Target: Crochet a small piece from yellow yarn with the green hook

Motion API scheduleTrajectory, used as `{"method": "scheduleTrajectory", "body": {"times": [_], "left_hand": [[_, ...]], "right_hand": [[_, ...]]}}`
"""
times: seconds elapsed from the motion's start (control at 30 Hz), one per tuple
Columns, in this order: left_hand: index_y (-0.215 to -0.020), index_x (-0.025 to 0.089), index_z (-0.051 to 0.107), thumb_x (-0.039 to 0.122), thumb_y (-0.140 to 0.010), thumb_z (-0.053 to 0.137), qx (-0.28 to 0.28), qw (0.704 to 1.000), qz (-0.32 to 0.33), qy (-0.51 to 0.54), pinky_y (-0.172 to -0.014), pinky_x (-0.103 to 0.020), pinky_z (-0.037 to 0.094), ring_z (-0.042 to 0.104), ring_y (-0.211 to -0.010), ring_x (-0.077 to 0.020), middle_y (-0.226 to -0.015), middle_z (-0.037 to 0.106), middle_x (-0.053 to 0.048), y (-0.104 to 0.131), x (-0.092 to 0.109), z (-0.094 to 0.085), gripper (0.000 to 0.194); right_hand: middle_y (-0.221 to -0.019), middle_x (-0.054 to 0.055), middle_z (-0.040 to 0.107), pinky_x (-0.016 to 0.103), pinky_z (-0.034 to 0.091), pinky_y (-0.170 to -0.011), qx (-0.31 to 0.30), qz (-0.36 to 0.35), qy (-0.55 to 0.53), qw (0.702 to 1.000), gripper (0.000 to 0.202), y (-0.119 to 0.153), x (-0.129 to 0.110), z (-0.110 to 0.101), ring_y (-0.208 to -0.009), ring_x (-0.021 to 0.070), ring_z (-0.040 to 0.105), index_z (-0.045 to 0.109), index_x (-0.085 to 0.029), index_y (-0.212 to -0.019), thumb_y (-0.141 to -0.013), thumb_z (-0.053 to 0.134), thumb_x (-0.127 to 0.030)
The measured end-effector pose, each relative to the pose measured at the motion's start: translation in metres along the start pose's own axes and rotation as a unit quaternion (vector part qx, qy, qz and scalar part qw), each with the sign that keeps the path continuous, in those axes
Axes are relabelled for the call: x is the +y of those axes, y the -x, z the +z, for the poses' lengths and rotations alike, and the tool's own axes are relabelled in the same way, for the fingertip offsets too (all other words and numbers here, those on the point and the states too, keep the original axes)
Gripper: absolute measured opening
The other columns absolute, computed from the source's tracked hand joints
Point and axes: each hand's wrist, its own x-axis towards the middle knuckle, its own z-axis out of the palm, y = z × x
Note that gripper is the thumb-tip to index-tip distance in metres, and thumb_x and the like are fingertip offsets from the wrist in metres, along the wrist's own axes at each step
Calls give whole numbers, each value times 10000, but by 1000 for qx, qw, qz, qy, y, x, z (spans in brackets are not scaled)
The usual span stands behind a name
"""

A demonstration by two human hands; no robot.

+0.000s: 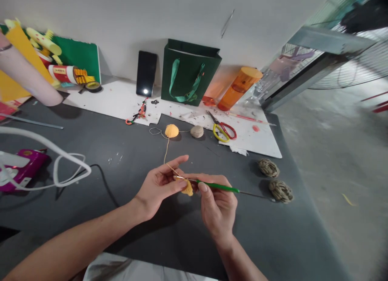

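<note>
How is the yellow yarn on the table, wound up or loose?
Mostly wound up: the yarn ball looks compact and round, with a loose strand running to the left hand.

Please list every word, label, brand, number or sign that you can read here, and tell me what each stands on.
No text can be read with certainty.
Red and white container: small marks on its label, too blurred to read.
Purple box: a pale patch, too small to read.
Dark green bag: a small mark near the bottom, not legible.
Green-handled hook: no lettering can be made out.
</note>
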Motion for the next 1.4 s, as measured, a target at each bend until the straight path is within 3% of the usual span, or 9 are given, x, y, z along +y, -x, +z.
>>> {"method": "scheduleTrajectory", "body": {"times": [0.13,0.23,0.43,0.53,0.8,1.07,1.27,1.33,1.4], "left_hand": [[-1158,319,805,211,-621,972,25,1000,-6,7,-704,-238,489,594,-707,-86,-758,677,26,1,-1,1,573],[-1142,308,811,189,-606,976,23,999,-26,33,-703,-236,488,594,-690,-79,-729,670,38,1,0,3,573],[-1199,276,784,171,-596,977,5,992,-95,79,-774,-257,481,602,-692,-75,-709,680,54,3,5,4,641],[-1233,271,766,175,-593,979,2,991,-108,81,-793,-270,473,631,-731,-93,-715,681,56,3,6,4,681],[-1275,279,745,167,-636,955,-15,991,-111,77,-856,-313,462,666,-807,-133,-747,697,42,2,7,-1,682],[-1110,241,821,234,-641,943,-81,986,-125,74,-896,-343,476,657,-771,-137,-764,717,8,-2,6,-1,484],[-1241,305,768,200,-664,924,-45,997,-57,-9,-831,-349,485,602,-733,-137,-741,642,36,3,6,1,607],[-1289,312,743,186,-685,906,-10,993,24,-113,-860,-356,485,580,-729,-146,-730,629,38,8,7,2,638],[-1292,295,746,165,-704,885,29,963,132,-231,-952,-373,464,597,-807,-184,-779,688,1,12,7,2,618]], "right_hand": [[-1103,83,831,350,617,-726,-77,-166,120,976,309,-4,-3,-3,-905,220,802,727,-266,-1167,-941,648,-70],[-1133,84,824,345,601,-698,-65,-202,151,966,376,-4,-5,-2,-891,212,790,743,-276,-1183,-904,681,-32],[-952,23,836,311,636,-712,3,-37,-12,999,185,2,-3,5,-843,187,789,770,-283,-1017,-942,688,-134],[-876,32,823,311,636,-687,36,24,1,999,87,7,-1,2,-793,194,789,756,-248,-978,-966,678,-211],[-852,9,733,276,583,-623,89,-7,124,988,88,10,-2,-8,-685,146,711,696,-262,-996,-1003,620,-306],[-641,-20,719,286,565,-507,43,149,-119,981,179,-5,-8,1,-485,160,675,628,-258,-957,-1016,585,-422],[-785,6,790,267,590,-529,21,153,-139,978,182,0,-1,5,-599,167,744,674,-251,-897,-922,736,-421],[-792,18,799,267,593,-539,12,145,-123,982,179,1,-1,5,-611,168,748,687,-244,-897,-927,731,-415],[-753,9,800,256,582,-523,6,136,-143,980,190,-1,-3,5,-577,160,734,686,-249,-889,-923,734,-429]]}}
